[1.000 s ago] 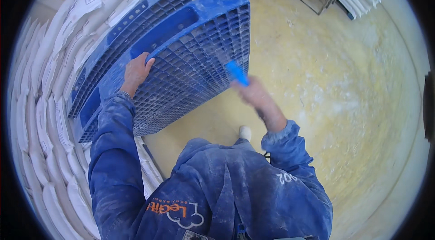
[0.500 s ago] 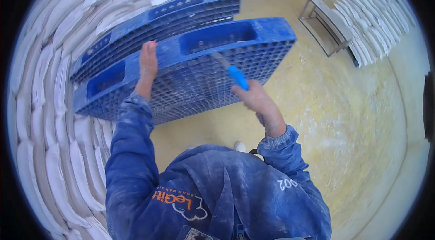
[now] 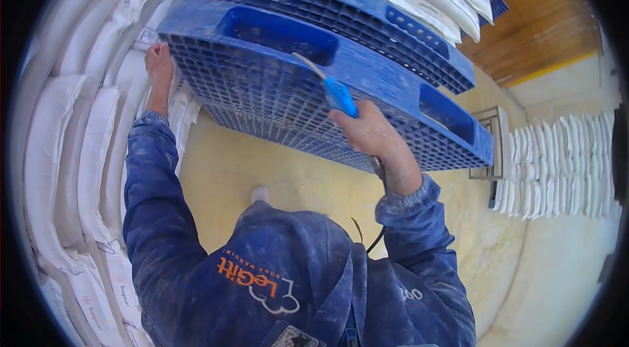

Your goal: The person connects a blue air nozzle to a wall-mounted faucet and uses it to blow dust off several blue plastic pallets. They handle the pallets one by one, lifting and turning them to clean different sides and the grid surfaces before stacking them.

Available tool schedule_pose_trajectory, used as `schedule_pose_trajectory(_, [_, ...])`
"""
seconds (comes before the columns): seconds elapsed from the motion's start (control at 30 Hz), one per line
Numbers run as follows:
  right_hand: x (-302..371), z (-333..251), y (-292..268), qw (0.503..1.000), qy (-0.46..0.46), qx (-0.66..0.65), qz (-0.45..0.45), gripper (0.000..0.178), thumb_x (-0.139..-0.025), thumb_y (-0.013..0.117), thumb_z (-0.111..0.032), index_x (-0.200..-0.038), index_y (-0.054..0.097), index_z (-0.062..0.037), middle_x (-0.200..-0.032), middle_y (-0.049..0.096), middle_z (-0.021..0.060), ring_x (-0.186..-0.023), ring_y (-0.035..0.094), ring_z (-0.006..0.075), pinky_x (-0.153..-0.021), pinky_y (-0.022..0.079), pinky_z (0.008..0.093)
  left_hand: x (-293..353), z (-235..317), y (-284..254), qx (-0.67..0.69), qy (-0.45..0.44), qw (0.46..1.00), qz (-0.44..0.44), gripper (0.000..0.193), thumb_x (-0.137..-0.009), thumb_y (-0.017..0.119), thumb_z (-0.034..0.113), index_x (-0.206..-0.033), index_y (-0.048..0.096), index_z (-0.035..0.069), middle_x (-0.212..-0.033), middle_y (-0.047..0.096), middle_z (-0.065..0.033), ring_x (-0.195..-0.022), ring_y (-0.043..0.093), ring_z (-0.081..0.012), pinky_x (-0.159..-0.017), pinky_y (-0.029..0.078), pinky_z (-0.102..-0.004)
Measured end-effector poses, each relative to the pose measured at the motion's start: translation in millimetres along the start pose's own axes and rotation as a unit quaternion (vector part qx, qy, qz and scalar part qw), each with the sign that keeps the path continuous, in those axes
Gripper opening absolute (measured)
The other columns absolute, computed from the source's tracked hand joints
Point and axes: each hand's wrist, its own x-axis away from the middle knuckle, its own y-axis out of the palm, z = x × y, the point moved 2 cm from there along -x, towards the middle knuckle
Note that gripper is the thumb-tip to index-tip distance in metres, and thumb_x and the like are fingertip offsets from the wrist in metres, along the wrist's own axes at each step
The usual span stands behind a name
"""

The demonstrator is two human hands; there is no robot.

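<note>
A blue plastic pallet [image 3: 275, 95] with a gridded face stands tilted on edge in front of me. At its left end, my left hand [image 3: 159, 72] has its fingers curled against the corner. My right hand [image 3: 373, 131] is closed round a blue air blow gun [image 3: 341, 96] with a thin, bent nozzle. The nozzle tip lies in front of the pallet's upper edge, by the left of its two long openings. From my right wrist a dark hose [image 3: 375, 242] runs down. Contact between nozzle and pallet cannot be made out.
Another blue pallet [image 3: 327, 3] stands right behind, with white sacks [image 3: 419, 10] beyond it. More stacked sacks [image 3: 98, 170] line my left side. A metal-framed bench [image 3: 488, 141] and further sacks [image 3: 557, 164] are at the right, on the yellowish floor [image 3: 308, 193].
My view has turned leftward, so the pallets appear rotated clockwise. My left hand has shifted from the pallet's upper edge to its left corner. The blow gun stays in my right hand.
</note>
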Motion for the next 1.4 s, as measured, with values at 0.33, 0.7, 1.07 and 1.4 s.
schedule_pose_trajectory(0.33, [-25.3, -107.8, 65.4, 0.995, -0.04, 0.068, -0.055, 0.041, -0.08, 0.056, -0.033, -0.072, 0.054, 0.008, -0.06, 0.053, 0.0233, -0.057, 0.056, 0.0327, -0.059, 0.041, 0.0432, -84.7, -92.4, 37.4, 0.161, -0.112, 0.976, -0.099, 0.06, -0.091, 0.037, 0.05, -0.12, 0.047, -0.002, -0.123, 0.05, -0.0176, -0.114, 0.047, -0.0287, -0.096, 0.035, -0.0387])
schedule_pose_trajectory(0.7, [61.9, 77.9, 48.1, 0.975, 0.196, -0.1, -0.035, 0.036, -0.083, 0.06, -0.03, -0.089, 0.059, 0.0047, -0.058, 0.053, 0.0097, -0.056, 0.049, 0.0156, -0.054, 0.041, 0.0351, -91.5, 2.2, 48.9, 0.502, -0.438, 0.688, -0.288, 0.058, -0.092, 0.04, 0.047, -0.128, 0.044, 0.001, -0.129, 0.049, -0.0105, -0.117, 0.046, -0.0247, -0.101, 0.033, -0.0398])
schedule_pose_trajectory(1.07, [66.2, 180.6, 81.2, 0.989, 0.086, -0.085, -0.082, 0.03, -0.083, 0.06, -0.028, -0.09, 0.058, 0.0015, -0.062, 0.055, 0.0177, -0.053, 0.051, 0.0259, -0.055, 0.042, 0.0363, -28.7, -9.4, 3.3, 0.515, -0.33, 0.713, -0.343, 0.038, -0.094, 0.038, 0.03, -0.117, 0.053, 0.003, -0.114, 0.058, -0.0096, -0.105, 0.054, -0.0224, -0.095, 0.038, -0.0381])
schedule_pose_trajectory(1.4, [103.1, 308.1, 58.1, 0.975, 0.179, -0.1, 0.083, 0.031, -0.083, 0.06, -0.029, -0.087, 0.059, 0.0024, -0.062, 0.058, 0.0146, -0.054, 0.055, 0.0218, -0.054, 0.043, 0.0364, 151.7, 150.7, 37.5, 0.54, -0.317, 0.719, -0.302, 0.034, -0.095, 0.039, 0.029, -0.113, 0.052, 0.004, -0.11, 0.058, -0.0055, -0.105, 0.052, -0.0181, -0.095, 0.037, -0.0332])
